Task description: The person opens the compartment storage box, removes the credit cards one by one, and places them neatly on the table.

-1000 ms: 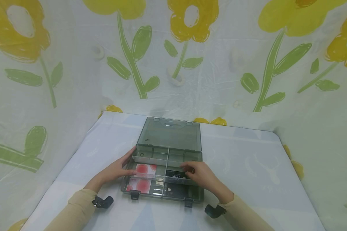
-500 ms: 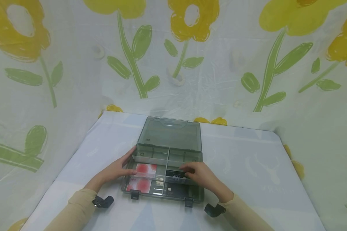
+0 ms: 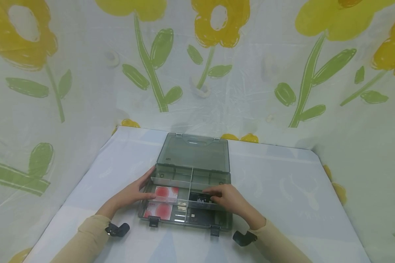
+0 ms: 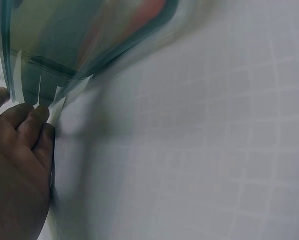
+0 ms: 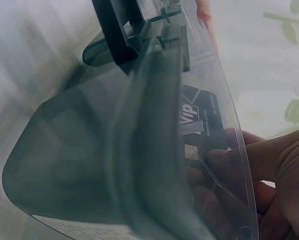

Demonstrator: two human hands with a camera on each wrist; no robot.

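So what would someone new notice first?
Probably the yellow flowers on the cloth behind the table. Next might be the open box on the table, with red-spotted cards in its left side. Then the right hand, holding a black card in the box's right side.

White fabric walls [image 3: 250, 98] with big yellow flowers [image 3: 131, 8] and green stems [image 3: 149, 65] around a pale, patterned tabletop [image 3: 270, 182].

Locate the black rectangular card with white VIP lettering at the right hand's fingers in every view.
Head: the black rectangular card with white VIP lettering shows below centre, at the right hand.
Left wrist: not in the picture.
Right wrist: right of centre, pinched by that hand.
Shared landmark: the translucent grey-green plastic case, partly or wholly visible in all three.
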